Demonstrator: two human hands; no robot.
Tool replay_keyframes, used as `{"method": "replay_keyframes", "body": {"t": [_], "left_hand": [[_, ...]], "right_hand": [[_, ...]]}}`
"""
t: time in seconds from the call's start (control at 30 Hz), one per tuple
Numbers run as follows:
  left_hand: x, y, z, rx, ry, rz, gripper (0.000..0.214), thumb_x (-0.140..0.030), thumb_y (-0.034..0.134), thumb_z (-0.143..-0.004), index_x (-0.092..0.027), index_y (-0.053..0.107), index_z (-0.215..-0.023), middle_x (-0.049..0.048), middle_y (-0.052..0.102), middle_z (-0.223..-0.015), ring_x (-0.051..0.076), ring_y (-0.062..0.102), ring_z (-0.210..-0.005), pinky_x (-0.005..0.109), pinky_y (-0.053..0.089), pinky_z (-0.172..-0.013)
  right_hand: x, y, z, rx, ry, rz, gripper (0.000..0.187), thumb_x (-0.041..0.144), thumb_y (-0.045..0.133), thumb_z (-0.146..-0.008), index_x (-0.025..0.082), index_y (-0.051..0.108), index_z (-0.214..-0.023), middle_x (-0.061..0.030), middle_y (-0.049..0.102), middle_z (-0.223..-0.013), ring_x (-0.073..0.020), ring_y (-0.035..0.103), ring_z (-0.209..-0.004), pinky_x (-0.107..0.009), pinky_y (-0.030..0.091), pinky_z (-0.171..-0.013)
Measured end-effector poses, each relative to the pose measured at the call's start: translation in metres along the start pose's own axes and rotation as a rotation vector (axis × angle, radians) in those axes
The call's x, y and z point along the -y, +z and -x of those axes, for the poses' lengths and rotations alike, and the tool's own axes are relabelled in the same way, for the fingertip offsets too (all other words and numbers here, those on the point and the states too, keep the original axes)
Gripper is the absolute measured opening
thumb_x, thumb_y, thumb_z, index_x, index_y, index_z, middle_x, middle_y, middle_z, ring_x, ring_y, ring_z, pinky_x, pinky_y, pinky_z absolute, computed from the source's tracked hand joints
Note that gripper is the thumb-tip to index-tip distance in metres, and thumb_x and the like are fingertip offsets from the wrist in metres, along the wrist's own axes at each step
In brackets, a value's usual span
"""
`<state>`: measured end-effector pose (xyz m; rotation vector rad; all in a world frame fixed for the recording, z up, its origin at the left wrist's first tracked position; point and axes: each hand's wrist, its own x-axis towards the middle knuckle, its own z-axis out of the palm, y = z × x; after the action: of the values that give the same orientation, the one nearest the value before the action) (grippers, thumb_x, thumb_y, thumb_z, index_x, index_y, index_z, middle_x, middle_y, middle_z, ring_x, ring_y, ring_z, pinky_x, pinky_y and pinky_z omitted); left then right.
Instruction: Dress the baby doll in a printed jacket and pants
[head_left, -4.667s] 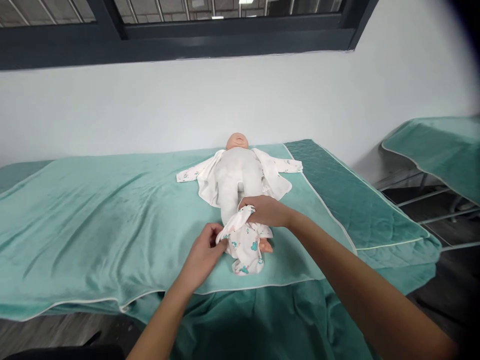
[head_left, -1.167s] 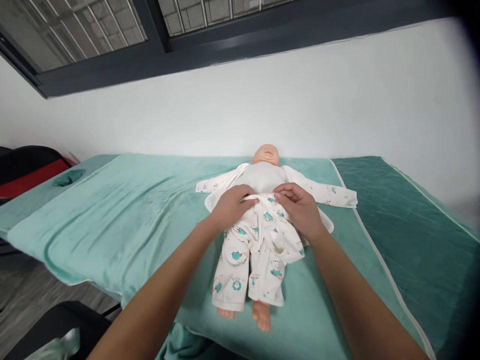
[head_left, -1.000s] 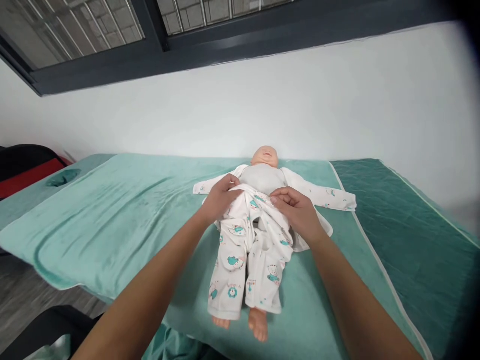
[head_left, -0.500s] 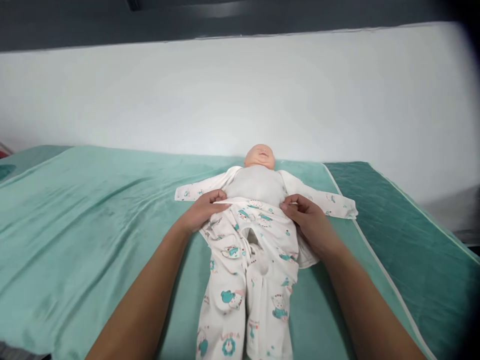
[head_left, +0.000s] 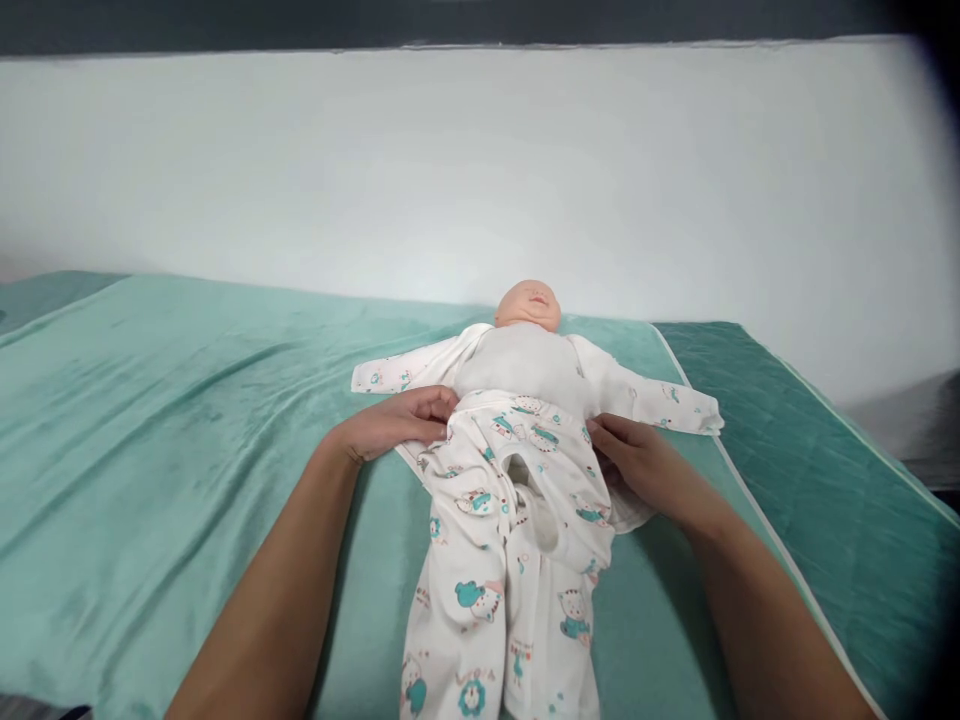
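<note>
A baby doll (head_left: 528,306) lies on its back on a teal blanket (head_left: 187,420), head toward the wall. It wears white printed trousers (head_left: 510,520) pulled up to the waist, and an open white printed top (head_left: 652,400) is spread under it with sleeves out. My left hand (head_left: 397,425) grips the trousers' waistband at the doll's left-side hip as seen. My right hand (head_left: 637,460) is closed on the fabric at the other hip. The doll's grey torso (head_left: 517,362) is bare.
A darker green quilted cover (head_left: 810,470) lies to the right of the blanket. A white wall (head_left: 480,170) runs close behind the doll's head. A dark window frame (head_left: 300,20) tops the wall.
The trousers went from bunched at the doll's feet to pulled up over both legs to the waist. My hands moved from the front of the waistband out to the hips. The view dropped lower.
</note>
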<state>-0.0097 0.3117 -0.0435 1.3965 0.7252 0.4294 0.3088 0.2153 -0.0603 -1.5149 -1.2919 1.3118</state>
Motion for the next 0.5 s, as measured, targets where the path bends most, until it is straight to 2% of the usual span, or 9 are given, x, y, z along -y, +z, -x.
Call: {"method": "replay_keyframes", "body": {"t": [0.1,0.2,0.27,0.37,0.5], "left_hand": [[0.001,0.001,0.002,0.062,-0.032,0.027,0.032,-0.026,0.076,-0.073,-0.018,0.058,-0.098,0.0022,0.065,-0.083,0.012,0.059,-0.071,0.022,0.045,-0.064],[0.007,0.002,0.002,0.045,-0.011,0.1,0.035,-0.029,0.077,-0.074,-0.019,0.056,-0.1,0.0022,0.065,-0.081,0.012,0.058,-0.067,0.02,0.044,-0.059],[0.011,0.004,0.001,0.001,0.028,0.147,0.036,-0.031,0.078,-0.073,-0.02,0.056,-0.099,0.001,0.063,-0.078,0.011,0.056,-0.063,0.02,0.043,-0.056],[0.014,0.005,-0.001,-0.059,0.084,0.182,0.037,-0.034,0.079,-0.071,-0.02,0.057,-0.097,-0.0006,0.058,-0.073,0.011,0.052,-0.06,0.02,0.04,-0.055],[0.015,0.006,-0.001,-0.094,0.085,0.197,0.038,-0.039,0.079,-0.071,-0.021,0.061,-0.099,-0.0005,0.058,-0.071,0.011,0.051,-0.058,0.022,0.04,-0.055]], "right_hand": [[0.004,0.001,0.004,0.113,-0.033,0.072,0.026,0.046,0.064,-0.084,0.022,0.064,-0.073,-0.0023,0.066,-0.071,-0.0199,0.06,-0.067,-0.031,0.051,-0.061],[0.011,0.002,0.012,0.285,-0.116,0.178,0.009,0.029,0.064,-0.081,0.024,0.071,-0.08,-0.0017,0.071,-0.08,-0.0249,0.064,-0.083,-0.036,0.053,-0.078],[0.016,0.003,0.017,0.391,-0.122,0.2,0.012,0.024,0.063,-0.082,0.026,0.074,-0.087,-0.0013,0.072,-0.084,-0.0255,0.064,-0.089,-0.038,0.053,-0.085],[0.021,0.002,0.021,0.516,-0.095,0.163,0.015,0.024,0.066,-0.081,0.027,0.075,-0.093,-0.0012,0.072,-0.084,-0.0257,0.064,-0.089,-0.041,0.053,-0.087],[0.022,0.001,0.021,0.552,-0.072,0.132,0.012,0.03,0.07,-0.08,0.027,0.076,-0.091,-0.0011,0.072,-0.079,-0.0262,0.065,-0.088,-0.041,0.054,-0.086]]}}
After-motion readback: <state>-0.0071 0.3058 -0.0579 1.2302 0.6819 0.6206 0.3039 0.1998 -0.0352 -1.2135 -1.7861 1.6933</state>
